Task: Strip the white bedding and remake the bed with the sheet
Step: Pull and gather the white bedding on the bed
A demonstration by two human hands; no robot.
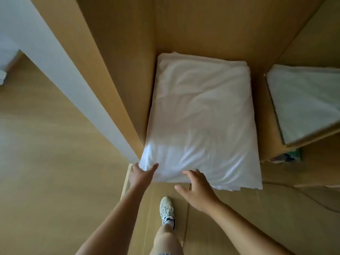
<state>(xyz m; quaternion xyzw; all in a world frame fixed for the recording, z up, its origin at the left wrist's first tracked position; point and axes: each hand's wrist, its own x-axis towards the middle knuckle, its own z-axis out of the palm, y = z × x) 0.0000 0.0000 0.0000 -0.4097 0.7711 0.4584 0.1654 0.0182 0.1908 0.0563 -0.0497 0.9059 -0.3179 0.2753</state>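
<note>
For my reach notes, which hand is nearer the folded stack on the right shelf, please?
Right. The right hand is left of the folded stack, at the white sheet's front edge; the left hand, farther left, grips its corner.

Shows two bare forearms, uncovered all the way to the left hand (141, 174) and the right hand (198, 189). Wears a pale off-white lace-up sneaker (167, 208) with white laces, greyish side stripes and a dark patch at the heel. Has a short white sock (170, 222) above it, then a bare shin and knee. Ends in a blue-grey shorts hem (163, 253) at the bottom edge.
</note>
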